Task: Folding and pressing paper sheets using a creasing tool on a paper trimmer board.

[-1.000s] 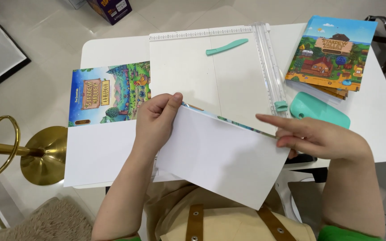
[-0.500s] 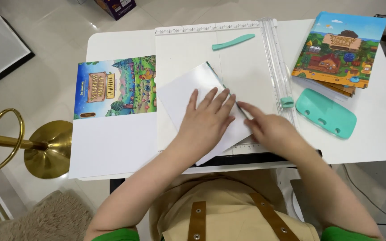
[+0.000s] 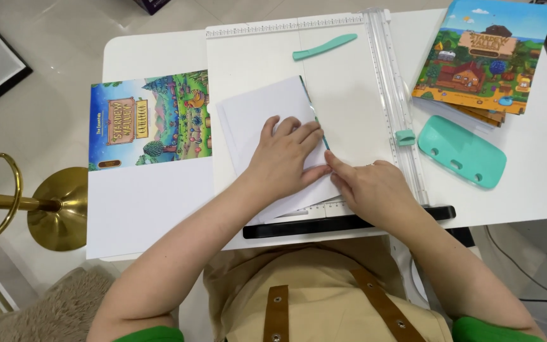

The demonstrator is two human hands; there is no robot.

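Now the folded white paper (image 3: 267,136) lies flat on the paper trimmer (image 3: 349,82), where a second ago it was held up off the surface (image 3: 533,183) between both hands and sloped toward the person. Half a second ago it was already down, and since then it has been squared up a little, its right edge now running nearly parallel to the trimmer's cutting rail (image 3: 395,95). A thin strip of colour shows along that right edge, so a printed sheet seems to be tucked in the fold. Judging from this, the lifting and folding is over and the work has turned to pressing the crease.

The left hand (image 3: 286,155) lies palm down on the lower right part of the paper, fingers (image 3: 302,136) spread a little and stretched toward the folded edge, holding nothing, only weighing the sheet down. The right hand (image 3: 371,190) rests beside it on the trimmer, its index finger stretched out and touching the paper's right edge just below the left fingertips; its other fingers are curled loosely and grip nothing.

A teal folding stick (image 3: 324,46) lies untouched at the top of the trimmer, a teal punch tool (image 3: 462,158) and a stack of colourful books (image 3: 482,60) sit to the right, and a printed picture sheet (image 3: 150,117) lies to the left.
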